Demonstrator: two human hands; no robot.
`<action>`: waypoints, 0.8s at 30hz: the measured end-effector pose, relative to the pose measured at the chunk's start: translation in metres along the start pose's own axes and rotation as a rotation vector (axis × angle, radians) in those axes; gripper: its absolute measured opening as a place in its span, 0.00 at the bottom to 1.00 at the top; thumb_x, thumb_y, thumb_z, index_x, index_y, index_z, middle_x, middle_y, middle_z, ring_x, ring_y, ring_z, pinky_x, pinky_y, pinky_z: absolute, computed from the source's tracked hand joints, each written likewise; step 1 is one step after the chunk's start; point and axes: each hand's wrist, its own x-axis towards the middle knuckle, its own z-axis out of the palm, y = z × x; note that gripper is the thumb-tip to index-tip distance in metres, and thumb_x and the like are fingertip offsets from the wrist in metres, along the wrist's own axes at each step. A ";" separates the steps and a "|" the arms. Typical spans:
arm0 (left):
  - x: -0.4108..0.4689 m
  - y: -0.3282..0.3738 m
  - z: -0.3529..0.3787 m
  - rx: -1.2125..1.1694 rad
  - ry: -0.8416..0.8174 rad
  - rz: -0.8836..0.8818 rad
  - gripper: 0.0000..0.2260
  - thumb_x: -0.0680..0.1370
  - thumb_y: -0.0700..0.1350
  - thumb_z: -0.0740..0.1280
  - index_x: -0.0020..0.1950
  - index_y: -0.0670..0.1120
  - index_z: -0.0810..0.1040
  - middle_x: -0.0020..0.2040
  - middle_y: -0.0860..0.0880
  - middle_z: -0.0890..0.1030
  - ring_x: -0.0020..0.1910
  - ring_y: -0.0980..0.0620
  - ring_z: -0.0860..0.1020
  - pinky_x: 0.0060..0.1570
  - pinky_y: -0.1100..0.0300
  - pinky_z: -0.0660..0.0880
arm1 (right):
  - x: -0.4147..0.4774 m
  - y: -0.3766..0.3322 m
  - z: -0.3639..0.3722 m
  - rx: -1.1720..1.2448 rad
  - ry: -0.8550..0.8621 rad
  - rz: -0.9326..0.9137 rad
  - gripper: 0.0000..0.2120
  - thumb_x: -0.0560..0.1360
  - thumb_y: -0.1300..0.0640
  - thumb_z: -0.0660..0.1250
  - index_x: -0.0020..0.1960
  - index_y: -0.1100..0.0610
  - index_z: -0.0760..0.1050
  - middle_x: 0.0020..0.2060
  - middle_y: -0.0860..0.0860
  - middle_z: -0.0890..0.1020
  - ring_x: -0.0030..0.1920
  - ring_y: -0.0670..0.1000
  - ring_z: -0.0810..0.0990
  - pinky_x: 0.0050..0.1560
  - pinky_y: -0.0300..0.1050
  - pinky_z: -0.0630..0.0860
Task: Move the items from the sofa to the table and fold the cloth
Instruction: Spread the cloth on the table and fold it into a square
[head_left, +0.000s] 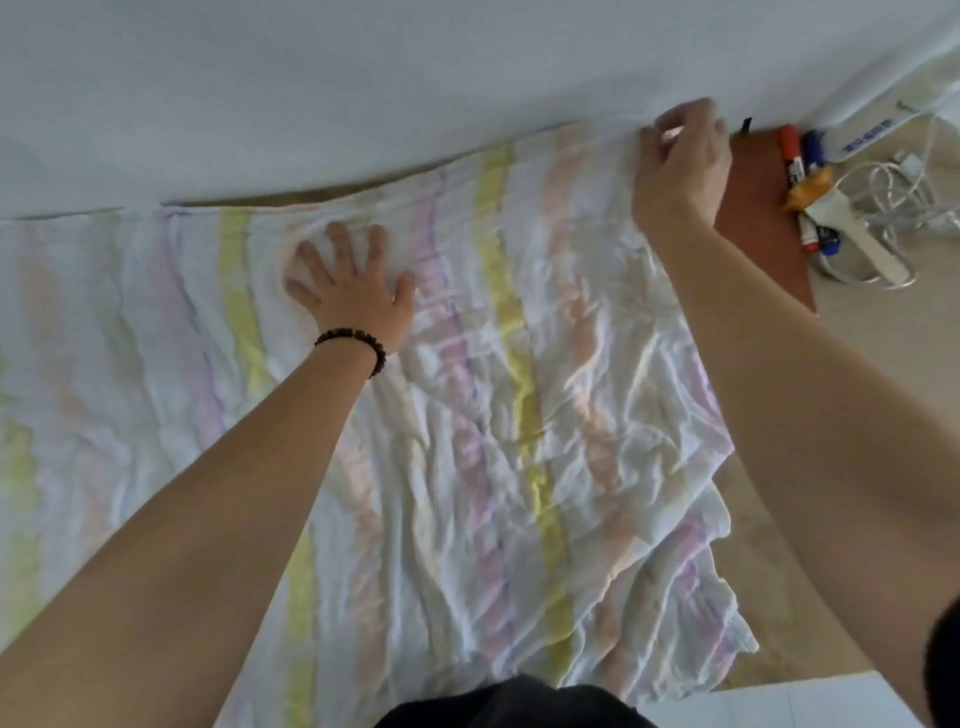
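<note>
The cloth (519, 415) lies spread across the worktop (857, 332). Its far edge runs up against the wall (415, 78), and its near right corner is bunched. It's a thin, striped, well-creased sheet, and by the look of it light and limp. I'd expect it to sag and slide rather than hold a line. It wants taking by a corner or along an edge, with a palm pinning the rest.

That is roughly how the hands stand. The left hand (348, 280) lies flat on the cloth near the far edge, fingers straight and spread, pressing and holding nothing. The right hand (680, 161) is at the far right corner by the wall. Its grip is nearly closed, with thumb and fingertips pinching a bit of the cloth's edge.

Just right of that corner a red-brown book (758, 208) lies on the worktop, with markers (795, 156) beside it and a white cable (893, 192) tangled beyond. A tugged corner could drag over them.

At the near right the cloth shows more than one layer, so I can't tell whether it is already doubled.
</note>
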 end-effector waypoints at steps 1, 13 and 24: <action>0.003 0.000 0.001 -0.007 0.005 0.011 0.28 0.80 0.60 0.49 0.79 0.57 0.46 0.80 0.45 0.41 0.76 0.33 0.40 0.69 0.30 0.41 | 0.011 0.001 -0.006 0.058 0.039 0.092 0.16 0.78 0.65 0.58 0.64 0.57 0.70 0.61 0.55 0.73 0.54 0.52 0.73 0.43 0.31 0.62; -0.078 0.041 0.028 -0.311 0.296 0.162 0.28 0.81 0.57 0.58 0.78 0.46 0.59 0.79 0.37 0.51 0.77 0.36 0.50 0.71 0.32 0.49 | -0.098 0.097 -0.041 -0.200 -0.030 0.099 0.26 0.79 0.45 0.61 0.74 0.54 0.64 0.69 0.57 0.67 0.67 0.58 0.68 0.64 0.51 0.67; -0.357 0.176 0.122 -0.280 0.135 0.367 0.19 0.74 0.66 0.62 0.40 0.52 0.76 0.44 0.54 0.76 0.43 0.50 0.75 0.46 0.53 0.73 | -0.143 0.193 -0.103 -0.056 -0.575 0.128 0.15 0.75 0.43 0.66 0.37 0.52 0.78 0.35 0.49 0.82 0.41 0.53 0.79 0.37 0.43 0.72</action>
